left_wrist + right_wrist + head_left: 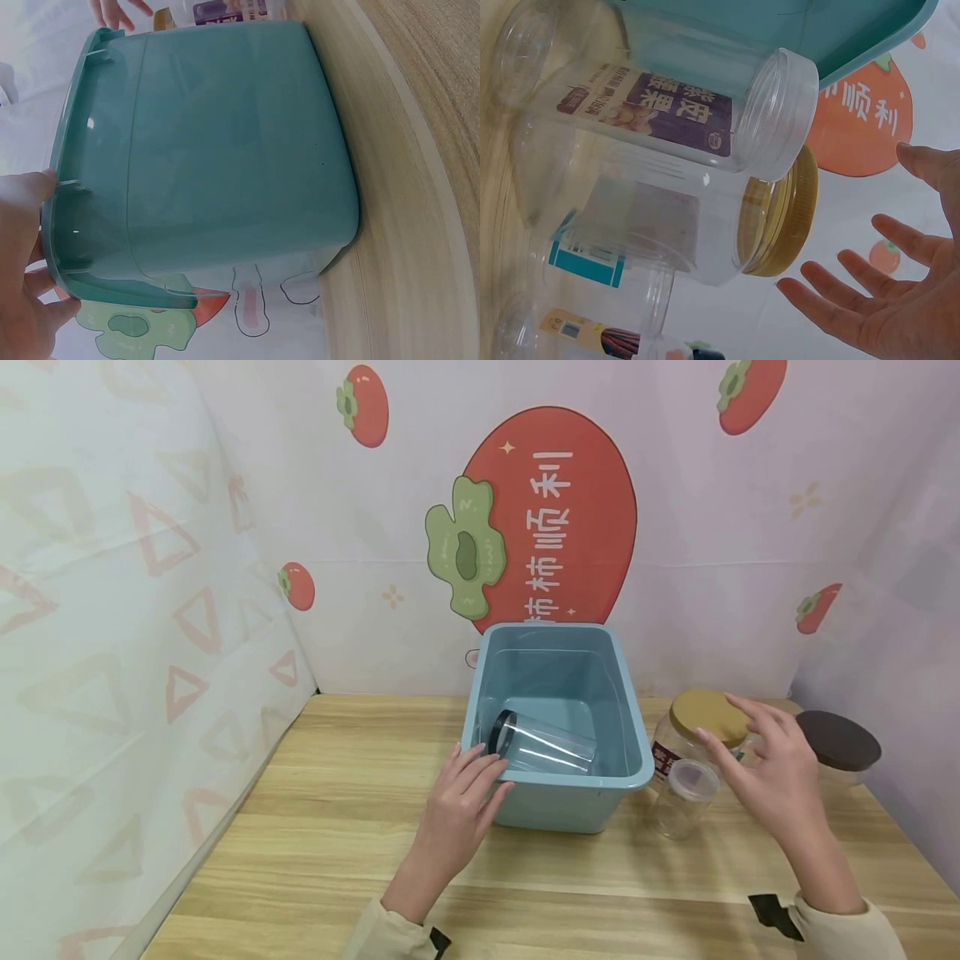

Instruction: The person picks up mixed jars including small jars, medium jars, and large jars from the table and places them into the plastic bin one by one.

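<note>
My left hand (453, 806) grips the near left corner of a blue plastic bin (555, 810), fingers over the rim and thumb outside. The left wrist view shows those fingers (64, 311) at the rim. Inside the bin, a clear plastic jar with a black lid (551, 745) lies on its side. Over to the right, my right hand (783, 777) is spread beside a gold-lidded jar (708, 717), with nothing in it. In the right wrist view its fingers (825, 307) reach toward the gold lid (784, 217), apart from it. A smaller clear jar with a translucent lid (681, 810) stands in front.
Another clear jar with a dark lid (838, 741) stands behind the right hand, partly hidden. The wooden table (315, 852) meets a white patterned cloth (397, 635) at the back and left.
</note>
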Action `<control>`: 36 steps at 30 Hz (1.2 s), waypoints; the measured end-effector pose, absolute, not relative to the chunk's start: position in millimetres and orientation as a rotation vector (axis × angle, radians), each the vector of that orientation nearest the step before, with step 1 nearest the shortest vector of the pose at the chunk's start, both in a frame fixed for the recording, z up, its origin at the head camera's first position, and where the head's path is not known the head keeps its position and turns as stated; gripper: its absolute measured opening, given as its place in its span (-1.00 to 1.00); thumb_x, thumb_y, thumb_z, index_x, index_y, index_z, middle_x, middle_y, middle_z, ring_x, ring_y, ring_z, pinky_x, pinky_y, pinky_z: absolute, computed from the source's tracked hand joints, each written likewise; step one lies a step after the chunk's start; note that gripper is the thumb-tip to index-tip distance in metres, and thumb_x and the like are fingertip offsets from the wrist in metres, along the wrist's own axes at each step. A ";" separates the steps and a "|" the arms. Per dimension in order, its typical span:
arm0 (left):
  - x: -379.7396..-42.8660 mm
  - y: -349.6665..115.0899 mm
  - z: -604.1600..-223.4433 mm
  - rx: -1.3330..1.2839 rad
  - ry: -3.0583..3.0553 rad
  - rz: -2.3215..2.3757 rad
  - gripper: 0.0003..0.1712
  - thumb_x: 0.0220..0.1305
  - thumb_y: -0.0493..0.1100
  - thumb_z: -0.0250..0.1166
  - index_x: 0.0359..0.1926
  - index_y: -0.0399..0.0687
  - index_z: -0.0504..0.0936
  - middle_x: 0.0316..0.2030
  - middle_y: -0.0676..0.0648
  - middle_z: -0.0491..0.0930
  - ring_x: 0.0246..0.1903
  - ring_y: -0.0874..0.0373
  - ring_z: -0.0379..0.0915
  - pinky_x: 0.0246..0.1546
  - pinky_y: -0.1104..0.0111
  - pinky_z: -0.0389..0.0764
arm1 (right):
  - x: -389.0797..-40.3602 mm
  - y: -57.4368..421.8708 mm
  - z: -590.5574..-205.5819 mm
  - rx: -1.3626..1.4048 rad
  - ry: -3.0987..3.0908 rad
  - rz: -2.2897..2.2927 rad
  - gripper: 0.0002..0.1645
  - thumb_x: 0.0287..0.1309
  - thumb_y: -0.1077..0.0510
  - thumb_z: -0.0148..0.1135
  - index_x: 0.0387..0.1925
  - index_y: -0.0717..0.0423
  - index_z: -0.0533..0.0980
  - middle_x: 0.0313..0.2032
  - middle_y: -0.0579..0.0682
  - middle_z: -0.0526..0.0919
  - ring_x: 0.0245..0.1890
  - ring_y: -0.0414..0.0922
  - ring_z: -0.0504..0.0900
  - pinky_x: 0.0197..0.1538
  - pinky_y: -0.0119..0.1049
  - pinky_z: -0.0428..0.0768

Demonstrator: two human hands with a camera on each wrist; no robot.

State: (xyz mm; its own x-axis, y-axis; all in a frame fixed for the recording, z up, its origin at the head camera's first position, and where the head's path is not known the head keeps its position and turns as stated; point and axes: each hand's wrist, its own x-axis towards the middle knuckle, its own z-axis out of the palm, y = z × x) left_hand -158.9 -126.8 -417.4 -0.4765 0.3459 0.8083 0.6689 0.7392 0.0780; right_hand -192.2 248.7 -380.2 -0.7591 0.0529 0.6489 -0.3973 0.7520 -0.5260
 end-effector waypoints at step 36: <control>-159.6 -127.0 -418.2 -0.755 -2.107 -0.481 -0.71 0.37 -0.14 0.47 0.00 -0.23 0.76 -0.05 -0.14 0.78 0.15 -0.13 0.66 0.29 -0.17 0.60 | -193.5 268.6 -384.5 0.161 -2.284 0.813 -0.31 0.25 0.19 0.49 0.36 0.29 0.50 0.24 0.47 0.51 0.10 0.42 0.49 -0.05 -0.02 0.48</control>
